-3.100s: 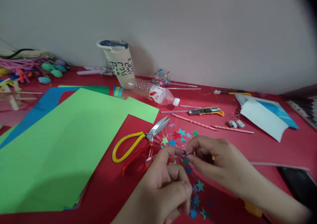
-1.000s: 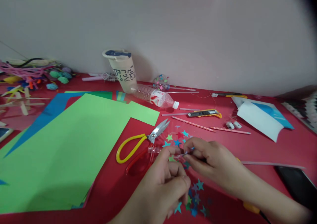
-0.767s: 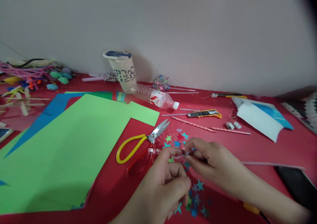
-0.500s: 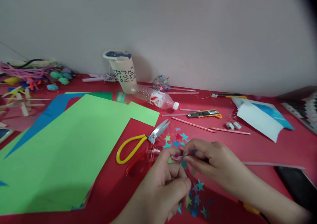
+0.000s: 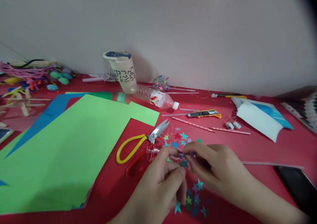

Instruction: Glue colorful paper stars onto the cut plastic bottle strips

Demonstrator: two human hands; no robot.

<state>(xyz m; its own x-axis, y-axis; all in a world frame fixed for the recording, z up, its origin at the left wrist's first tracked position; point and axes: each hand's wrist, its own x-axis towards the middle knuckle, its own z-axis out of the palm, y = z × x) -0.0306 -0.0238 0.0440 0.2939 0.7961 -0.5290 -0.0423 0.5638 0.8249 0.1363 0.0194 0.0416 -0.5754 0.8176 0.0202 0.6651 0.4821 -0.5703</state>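
Near two hands (image 5: 160,181) (image 5: 219,164), one red star (image 5: 177,136)

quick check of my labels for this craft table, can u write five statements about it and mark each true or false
1. The fingers of the left hand and right hand are close together among small stars. True.
2. The right hand is gripping the scissors. False: the scissors lie on the red table, to the left of that hand.
3. The scissors have one yellow handle and one red handle. True.
4. The plastic bottle stands upright. False: the bottle lies on its side.
5. The bottle has a white cap. True.
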